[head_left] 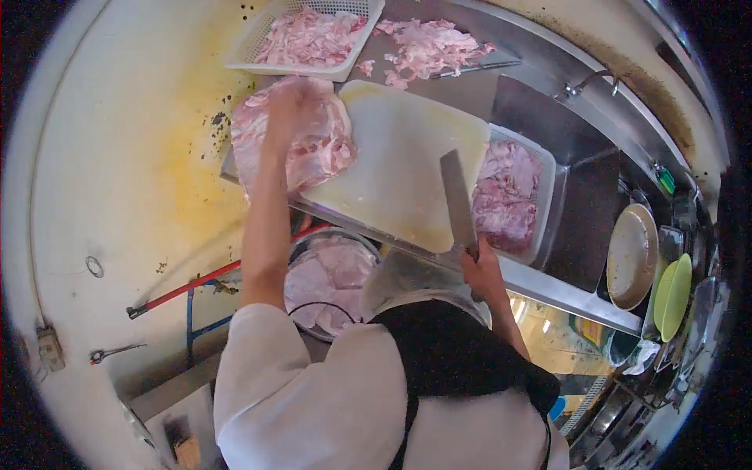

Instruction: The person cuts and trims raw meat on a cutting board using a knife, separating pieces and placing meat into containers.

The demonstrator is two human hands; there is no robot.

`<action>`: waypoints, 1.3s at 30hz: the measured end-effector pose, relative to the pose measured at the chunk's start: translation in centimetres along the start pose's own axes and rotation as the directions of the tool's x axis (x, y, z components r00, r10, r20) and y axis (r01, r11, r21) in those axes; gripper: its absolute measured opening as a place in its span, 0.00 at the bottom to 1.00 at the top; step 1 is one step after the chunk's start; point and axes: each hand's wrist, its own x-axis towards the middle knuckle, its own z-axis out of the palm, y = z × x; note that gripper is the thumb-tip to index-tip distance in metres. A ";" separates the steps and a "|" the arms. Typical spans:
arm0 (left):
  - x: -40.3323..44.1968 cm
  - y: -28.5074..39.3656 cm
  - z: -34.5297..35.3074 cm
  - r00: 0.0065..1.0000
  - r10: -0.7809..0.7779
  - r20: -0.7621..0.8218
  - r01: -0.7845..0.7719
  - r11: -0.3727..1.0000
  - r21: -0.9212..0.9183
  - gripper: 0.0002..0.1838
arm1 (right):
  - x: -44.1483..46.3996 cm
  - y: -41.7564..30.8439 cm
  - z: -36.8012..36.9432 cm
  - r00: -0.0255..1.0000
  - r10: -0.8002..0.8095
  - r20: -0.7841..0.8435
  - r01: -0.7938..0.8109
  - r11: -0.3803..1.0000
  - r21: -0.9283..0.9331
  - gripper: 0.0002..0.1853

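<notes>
Right hand (pixel 484 274) gripped around cleaver (pixel 457 200) handle; blade over right end of cutting board (pixel 399 149). Left hand (pixel 288 98) on upper part of meat slab (pixel 325 145), which lies across board's left end. Left fingers blurred, can't tell if pinching or spread. Meat-filled basket (pixel 547 211) just right of board.

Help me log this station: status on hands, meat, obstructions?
Left hand on meat slab, left end of board. Right hand gripping knife, blade over board's right side. Possible obstruction: basket at board's right edge.
</notes>
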 end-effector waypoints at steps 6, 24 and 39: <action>-11.9 0.4 6.3 0.994 -0.097 -0.042 0.090 0.984 -0.153 0.12 | 0.9 -4.0 0.4 0.974 0.187 0.131 -0.191 0.981 0.018 0.23; -10.9 0.6 2.6 0.947 -0.227 0.225 0.270 0.946 -0.180 0.09 | 10.0 -15.7 15.5 0.956 -0.075 0.283 0.087 0.996 -0.028 0.18; -12.3 -2.6 -0.7 0.877 -0.331 0.349 0.461 0.783 -0.418 0.10 | 6.9 -12.0 11.3 0.918 -0.009 0.397 -0.014 0.998 0.055 0.18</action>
